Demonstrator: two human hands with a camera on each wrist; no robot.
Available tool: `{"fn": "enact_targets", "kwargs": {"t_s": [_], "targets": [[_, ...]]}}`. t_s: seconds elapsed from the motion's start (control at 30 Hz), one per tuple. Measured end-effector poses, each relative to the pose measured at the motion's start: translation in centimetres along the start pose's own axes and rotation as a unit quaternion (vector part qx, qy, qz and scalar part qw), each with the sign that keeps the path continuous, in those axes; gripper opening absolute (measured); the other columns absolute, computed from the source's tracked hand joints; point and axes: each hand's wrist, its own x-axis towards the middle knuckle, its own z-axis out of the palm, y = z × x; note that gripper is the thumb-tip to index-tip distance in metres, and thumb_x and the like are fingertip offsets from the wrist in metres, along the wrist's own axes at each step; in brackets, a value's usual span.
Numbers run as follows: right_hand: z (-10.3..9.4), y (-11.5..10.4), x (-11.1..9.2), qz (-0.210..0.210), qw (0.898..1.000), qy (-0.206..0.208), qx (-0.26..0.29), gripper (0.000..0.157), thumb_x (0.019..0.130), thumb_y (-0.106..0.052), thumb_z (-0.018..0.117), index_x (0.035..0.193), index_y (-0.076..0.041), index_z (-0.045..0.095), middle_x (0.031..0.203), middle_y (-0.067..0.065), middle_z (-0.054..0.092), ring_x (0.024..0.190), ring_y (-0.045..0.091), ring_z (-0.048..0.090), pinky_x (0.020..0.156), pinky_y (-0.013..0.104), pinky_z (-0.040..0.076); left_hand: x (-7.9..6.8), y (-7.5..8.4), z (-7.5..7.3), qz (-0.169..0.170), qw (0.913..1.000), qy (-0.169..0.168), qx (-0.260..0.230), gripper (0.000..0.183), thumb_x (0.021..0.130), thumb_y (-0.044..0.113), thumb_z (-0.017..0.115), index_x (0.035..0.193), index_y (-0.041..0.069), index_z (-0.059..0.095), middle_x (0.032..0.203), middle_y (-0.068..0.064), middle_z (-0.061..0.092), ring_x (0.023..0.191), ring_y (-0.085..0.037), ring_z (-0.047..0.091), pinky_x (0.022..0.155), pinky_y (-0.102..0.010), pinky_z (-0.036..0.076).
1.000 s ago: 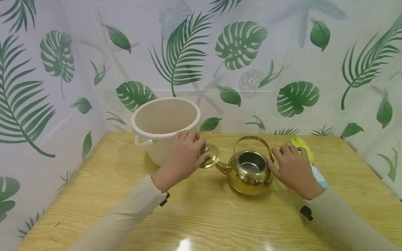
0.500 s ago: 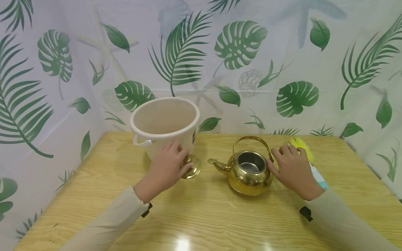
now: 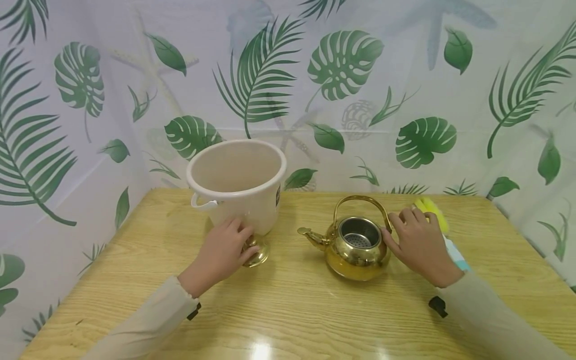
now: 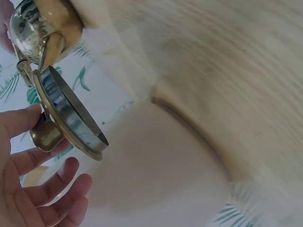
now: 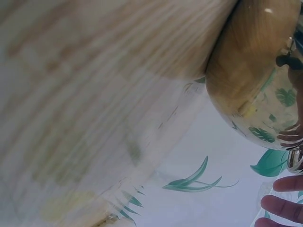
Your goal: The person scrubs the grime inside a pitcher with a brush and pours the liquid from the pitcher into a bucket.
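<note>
My left hand (image 3: 220, 255) pinches the knob of a round gold lid (image 4: 64, 113), thumb on one side and fingertip on the other. In the left wrist view the lid is tilted on edge, its silver inner ring showing; the other fingers are loosely bent. The gold teapot (image 3: 355, 262) stands uncovered on the table, its perforated strainer (image 3: 359, 240) visible inside and its spout toward the left. My right hand (image 3: 418, 242) grips the right foot of its arched handle (image 3: 362, 198) between thumb and forefinger. The other right fingers (image 5: 281, 206) extend below the handle joint.
A cream bucket (image 3: 265, 215) with a white side handle stands at back left, just behind the lid. Beyond my right hand lies a yellow-headed thing (image 3: 434, 212) with a white and blue part, partly hidden. The wooden table (image 3: 315, 320) meets a leaf-print cloth at the back.
My left hand has carried the lid left and toward me, away from the teapot's spout to in front of the bucket. The right hand and teapot have stayed put.
</note>
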Motion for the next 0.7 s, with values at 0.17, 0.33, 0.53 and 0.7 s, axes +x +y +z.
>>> {"fn": "enact_targets", "kwargs": {"t_s": [0.17, 0.33, 0.53, 0.7], "targets": [[0.0, 0.0, 0.0, 0.001, 1.000, -0.003, -0.001, 0.069, 0.098, -0.052, 0.013, 0.089, -0.001, 0.058, 0.076, 0.017, 0.056, 0.073, 0.036, 0.055, 0.065, 0.053, 0.044, -0.8, -0.7, 0.3, -0.003, 0.9998, -0.019, 0.004, 0.029, 0.078, 0.038, 0.073, 0.085, 0.013, 0.060, 0.096, -0.008, 0.060, 0.092, -0.024, 0.059, 0.079, -0.037, 0.050], [0.1, 0.0, 0.0, 0.001, 1.000, -0.001, 0.001, 0.068, 0.098, -0.052, 0.014, 0.090, -0.001, 0.058, 0.076, 0.017, 0.056, 0.073, 0.036, 0.055, 0.065, 0.053, 0.043, -1.5, -1.3, 0.4, -0.006, 0.9991, -0.041, 0.007, 0.030, 0.078, 0.040, 0.073, 0.087, 0.013, 0.061, 0.089, -0.005, 0.057, 0.081, -0.020, 0.056, 0.072, -0.036, 0.049], [0.1, 0.0, -0.1, 0.004, 1.000, -0.004, 0.004, 0.068, 0.098, -0.052, 0.014, 0.090, -0.001, 0.058, 0.076, 0.016, 0.056, 0.073, 0.036, 0.055, 0.066, 0.053, 0.043, -2.0, -1.9, 0.6, 0.002, 0.9980, -0.062, 0.011, 0.032, 0.078, 0.039, 0.073, 0.090, 0.012, 0.062, 0.087, -0.002, 0.054, 0.077, -0.018, 0.051, 0.071, -0.034, 0.046], [0.0, 0.0, -0.1, 0.003, 1.000, -0.004, 0.005, 0.068, 0.098, -0.052, 0.014, 0.089, -0.001, 0.058, 0.076, 0.016, 0.056, 0.073, 0.035, 0.055, 0.065, 0.053, 0.043, -2.4, -2.4, 0.8, 0.009, 0.9974, -0.070, 0.014, 0.030, 0.076, 0.039, 0.075, 0.085, 0.013, 0.062, 0.081, 0.001, 0.050, 0.072, -0.014, 0.047, 0.067, -0.030, 0.043]]}}
